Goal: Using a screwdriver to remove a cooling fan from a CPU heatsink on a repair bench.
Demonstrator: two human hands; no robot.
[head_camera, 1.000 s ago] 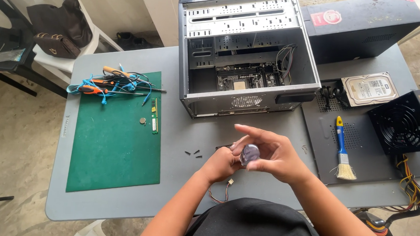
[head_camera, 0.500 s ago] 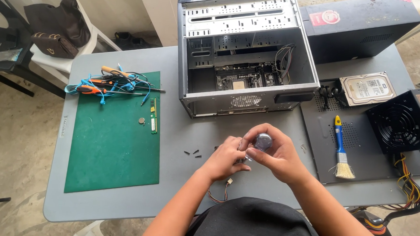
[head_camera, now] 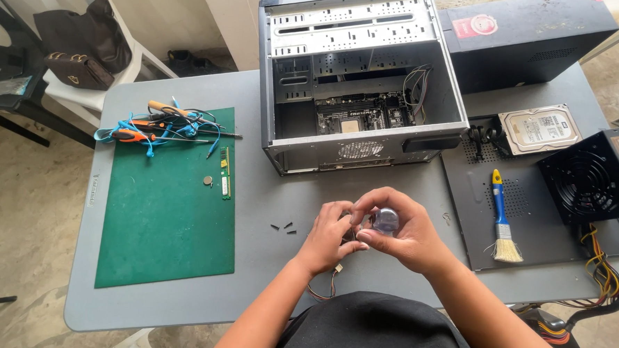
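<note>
Head view, looking down on a grey table (head_camera: pixel 263 290). Both hands together just above the near edge, closed around a small round part with a shiny, bluish-grey domed face (head_camera: pixel 385 220). Left hand (head_camera: pixel 331 239) curled under and beside it, fingertips pinched at its lower left; right hand (head_camera: pixel 401 230) arched over it, thumb below and forefinger above, so only the glossy face showing between the fingers. Rest of the part hidden; exact shape behind the face not clear. Thin red and black wires with a small pale plug (head_camera: pixel 329 279) hanging below the left wrist, close to the table edge.

Directly beyond the hands, an open grey metal computer case (head_camera: pixel 359 79) lying on its side, circuit board visible inside. To the left, three small dark screws (head_camera: pixel 283 228), then a green cutting mat (head_camera: pixel 165 202) with orange-handled screwdrivers and blue cables (head_camera: pixel 162 126) at its far end. To the right, a blue-handled brush with pale bristles (head_camera: pixel 501 217) on a dark metal panel (head_camera: pixel 531 204), near a black power supply with a fan grille (head_camera: pixel 591 179).
</note>
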